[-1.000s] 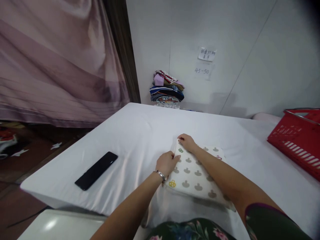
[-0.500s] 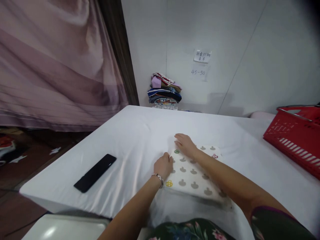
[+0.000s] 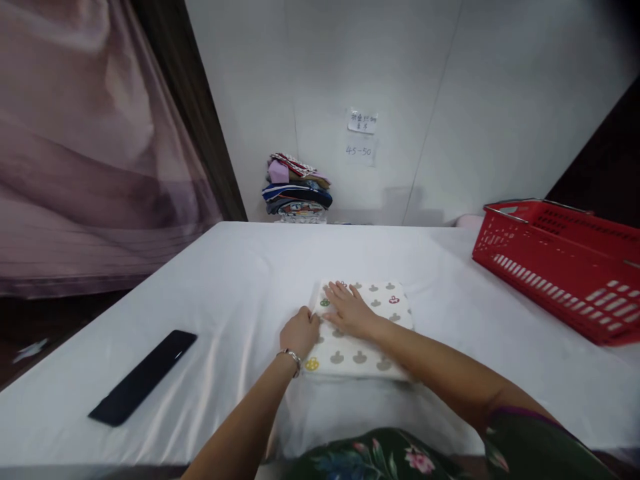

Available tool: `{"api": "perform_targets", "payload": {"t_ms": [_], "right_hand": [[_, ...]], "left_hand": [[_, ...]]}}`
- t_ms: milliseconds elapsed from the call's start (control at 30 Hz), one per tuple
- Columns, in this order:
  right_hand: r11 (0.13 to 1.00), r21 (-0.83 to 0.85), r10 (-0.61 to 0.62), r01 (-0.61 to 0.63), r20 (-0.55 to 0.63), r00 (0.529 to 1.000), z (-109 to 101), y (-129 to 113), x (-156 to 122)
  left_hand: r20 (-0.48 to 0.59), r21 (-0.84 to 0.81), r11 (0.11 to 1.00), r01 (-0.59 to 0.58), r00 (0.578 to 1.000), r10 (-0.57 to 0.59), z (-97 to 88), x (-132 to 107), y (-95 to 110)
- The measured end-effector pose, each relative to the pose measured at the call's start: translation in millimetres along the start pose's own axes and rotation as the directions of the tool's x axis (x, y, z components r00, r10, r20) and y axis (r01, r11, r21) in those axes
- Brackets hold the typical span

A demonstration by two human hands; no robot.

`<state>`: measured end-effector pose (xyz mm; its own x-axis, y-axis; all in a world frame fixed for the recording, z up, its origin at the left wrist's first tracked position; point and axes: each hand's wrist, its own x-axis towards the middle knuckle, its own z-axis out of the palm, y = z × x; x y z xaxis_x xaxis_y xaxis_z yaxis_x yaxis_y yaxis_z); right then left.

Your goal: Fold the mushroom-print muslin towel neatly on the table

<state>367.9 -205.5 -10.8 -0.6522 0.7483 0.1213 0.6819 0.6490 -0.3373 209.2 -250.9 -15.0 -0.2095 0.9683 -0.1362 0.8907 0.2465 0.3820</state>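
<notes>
A folded white cloth [image 3: 367, 357] printed with grey mushrooms, plus a few green, red and yellow ones, lies flat on the white-covered table in front of me. My left hand [image 3: 300, 332] grips the cloth's left edge, fingers curled and thumb on top; a bracelet circles that wrist. Across the cloth's upper left part, my right hand [image 3: 349, 310] lies flat with its fingers spread, touching the fabric. The forearm covers part of the cloth's right side.
A black phone-like slab [image 3: 144, 377] lies on the table [image 3: 235, 280] at the left. At the right stands a red plastic basket [image 3: 550, 267]. Behind the table's far edge rises a stack of folded clothes [image 3: 297, 190] against the wall. A pink curtain [image 3: 90, 147] hangs at the left.
My right hand has come from the cloth's far left corner back onto its surface and now lies flat there. My left hand stays at the left edge. The view has turned rightward.
</notes>
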Motion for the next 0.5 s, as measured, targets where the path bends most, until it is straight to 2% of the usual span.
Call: {"api": "perform_targets", "payload": {"t_ms": [167,233,300,400,500], "right_hand": [[0.999,0.03,0.039,-0.042,0.109,0.993,-2.9,-3.6,-27.0],[0.998,0.036,0.051,-0.054,0.075,0.996,-10.6,0.4,-32.1],[0.997,0.006,0.071,-0.071,-0.029,0.997,-20.3,10.1,-37.5],[0.975,-0.069,0.204,-0.212,-0.11,0.973,-25.8,34.9,-48.8],[0.923,-0.106,0.369,-0.37,-0.038,0.929,-16.0,60.2,-58.3]], "left_hand": [[-0.019,0.009,1.0,-0.014,1.0,0.014,2.0,-0.7,-1.3],[-0.02,0.003,1.0,-0.015,1.0,0.016,2.3,-1.0,-2.2],[-0.018,-0.01,1.0,-0.009,1.0,0.009,2.2,-1.3,-2.9],[-0.015,-0.036,0.999,-0.007,1.0,0.006,2.4,-1.9,-3.0],[-0.01,-0.055,0.999,-0.001,1.0,0.001,3.5,-3.0,-2.2]]}}
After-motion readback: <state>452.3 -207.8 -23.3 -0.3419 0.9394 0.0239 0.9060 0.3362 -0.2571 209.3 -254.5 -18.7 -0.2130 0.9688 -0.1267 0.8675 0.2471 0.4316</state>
